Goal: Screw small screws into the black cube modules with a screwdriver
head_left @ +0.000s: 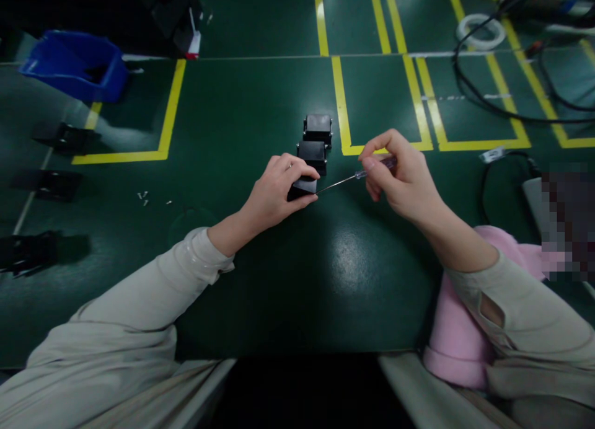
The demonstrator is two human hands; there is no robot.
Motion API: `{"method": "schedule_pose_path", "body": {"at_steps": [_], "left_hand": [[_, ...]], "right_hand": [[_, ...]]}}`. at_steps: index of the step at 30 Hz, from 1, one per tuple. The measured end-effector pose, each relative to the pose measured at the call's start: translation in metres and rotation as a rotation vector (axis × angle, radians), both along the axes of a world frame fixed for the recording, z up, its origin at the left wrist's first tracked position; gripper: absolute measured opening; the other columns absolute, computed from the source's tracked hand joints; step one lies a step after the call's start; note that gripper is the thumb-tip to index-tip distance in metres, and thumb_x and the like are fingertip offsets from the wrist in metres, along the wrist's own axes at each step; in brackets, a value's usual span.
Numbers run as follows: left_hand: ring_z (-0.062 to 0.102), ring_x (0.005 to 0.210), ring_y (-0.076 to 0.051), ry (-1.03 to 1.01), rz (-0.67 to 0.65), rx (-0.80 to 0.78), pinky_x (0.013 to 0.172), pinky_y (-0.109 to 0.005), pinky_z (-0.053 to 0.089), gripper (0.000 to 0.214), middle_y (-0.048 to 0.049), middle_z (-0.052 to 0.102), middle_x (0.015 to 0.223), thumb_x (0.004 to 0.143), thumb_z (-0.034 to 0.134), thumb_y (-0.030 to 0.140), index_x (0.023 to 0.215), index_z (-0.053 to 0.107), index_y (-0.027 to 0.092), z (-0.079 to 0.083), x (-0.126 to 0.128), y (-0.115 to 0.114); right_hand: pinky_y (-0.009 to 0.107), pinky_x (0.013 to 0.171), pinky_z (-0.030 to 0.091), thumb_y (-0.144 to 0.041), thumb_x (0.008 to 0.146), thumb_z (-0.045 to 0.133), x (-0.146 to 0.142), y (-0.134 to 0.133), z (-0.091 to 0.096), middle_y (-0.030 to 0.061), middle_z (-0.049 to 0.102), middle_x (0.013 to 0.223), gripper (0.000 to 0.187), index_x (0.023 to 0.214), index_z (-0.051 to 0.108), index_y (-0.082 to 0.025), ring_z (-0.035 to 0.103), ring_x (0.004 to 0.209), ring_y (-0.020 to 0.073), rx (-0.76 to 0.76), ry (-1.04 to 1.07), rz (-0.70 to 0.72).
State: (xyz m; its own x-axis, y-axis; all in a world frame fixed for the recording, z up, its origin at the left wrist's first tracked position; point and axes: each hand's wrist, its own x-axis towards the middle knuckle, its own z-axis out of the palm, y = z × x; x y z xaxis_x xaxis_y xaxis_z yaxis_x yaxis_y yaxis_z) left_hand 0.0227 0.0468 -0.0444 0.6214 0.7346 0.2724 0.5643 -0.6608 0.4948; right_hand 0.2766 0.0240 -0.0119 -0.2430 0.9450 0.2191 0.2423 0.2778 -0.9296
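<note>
Near the middle of the green table, my left hand (279, 190) grips a small black block-shaped part (304, 186) between thumb and fingers. My right hand (400, 175) is closed around the clear handle of a screwdriver (341, 181). Its thin shaft points left, and the tip meets the right side of the held part near my left thumb. Just beyond stand two similar black parts, a nearer one (312, 153) and a farther one (318, 126), with small metal screws showing at their sides. Several loose screws (143, 198) lie to the left of my left hand.
A blue bin (77, 66) stands at the back left. Several black parts (58, 185) line the left side. Yellow tape (341, 106) marks rectangles on the table. At right are a white ring (481, 32), a black cable (493, 110) and pink cloth (465, 330) under my right forearm.
</note>
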Motion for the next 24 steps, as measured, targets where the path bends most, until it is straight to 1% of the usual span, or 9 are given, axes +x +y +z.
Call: {"method": "schedule_pose_path", "body": {"at_steps": [3, 7, 9, 14, 19, 24], "left_hand": [[0.054, 0.113, -0.026, -0.004, 0.0, 0.01, 0.098, -0.042, 0.042, 0.029, -0.0069, 0.06, 0.119, 0.091, 0.066, 0.032, 0.118, 0.06, 0.022, 0.0005, 0.0003, -0.0003], [0.054, 0.114, -0.026, -0.002, -0.003, 0.01, 0.097, -0.042, 0.042, 0.029, -0.007, 0.06, 0.119, 0.092, 0.066, 0.031, 0.118, 0.06, 0.022, 0.001, 0.0005, -0.0005], [0.054, 0.113, -0.026, -0.005, -0.006, 0.016, 0.097, -0.042, 0.042, 0.029, -0.0071, 0.061, 0.118, 0.092, 0.066, 0.031, 0.118, 0.06, 0.021, 0.0009, 0.0004, -0.0005], [0.055, 0.113, -0.026, -0.005, -0.006, 0.019, 0.097, -0.042, 0.042, 0.029, -0.0072, 0.061, 0.118, 0.092, 0.066, 0.031, 0.118, 0.06, 0.021, 0.0007, 0.0002, -0.0004], [0.055, 0.113, -0.026, -0.007, -0.009, 0.02, 0.097, -0.042, 0.042, 0.029, -0.0069, 0.061, 0.119, 0.092, 0.066, 0.032, 0.118, 0.06, 0.022, 0.0007, 0.0, -0.0003], [0.054, 0.113, -0.026, 0.0, 0.002, 0.016, 0.097, -0.042, 0.042, 0.028, -0.0076, 0.061, 0.119, 0.091, 0.066, 0.03, 0.118, 0.06, 0.021, 0.0012, 0.0002, -0.0009]], "right_hand": [[0.023, 0.041, 0.033, -0.045, 0.096, 0.06, 0.0004, -0.0004, 0.0004, -0.0099, 0.048, 0.052, 0.023, 0.096, 0.051, -0.024, 0.048, 0.04, 0.0074, 0.004, 0.004, 0.013], [0.023, 0.037, 0.029, -0.048, 0.095, 0.061, 0.0001, -0.0004, 0.0011, -0.0096, 0.046, 0.047, 0.028, 0.087, 0.052, -0.023, 0.046, 0.036, 0.007, -0.006, -0.028, -0.004], [0.023, 0.037, 0.028, -0.047, 0.095, 0.06, 0.0001, -0.0003, 0.0011, -0.0096, 0.046, 0.046, 0.027, 0.086, 0.052, -0.023, 0.045, 0.035, 0.0069, -0.007, -0.034, -0.005], [0.023, 0.04, 0.034, -0.045, 0.096, 0.06, 0.0005, -0.0009, 0.0011, -0.01, 0.047, 0.05, 0.022, 0.095, 0.051, -0.024, 0.048, 0.04, 0.0076, 0.004, -0.011, 0.01], [0.023, 0.037, 0.029, -0.044, 0.097, 0.059, 0.001, -0.001, 0.0017, -0.0096, 0.045, 0.046, 0.024, 0.087, 0.052, -0.023, 0.045, 0.036, 0.0072, -0.007, -0.053, 0.004], [0.024, 0.041, 0.033, -0.043, 0.096, 0.061, 0.0016, -0.0005, 0.0013, -0.01, 0.047, 0.051, 0.021, 0.096, 0.051, -0.024, 0.048, 0.04, 0.008, -0.024, 0.001, 0.025]]}}
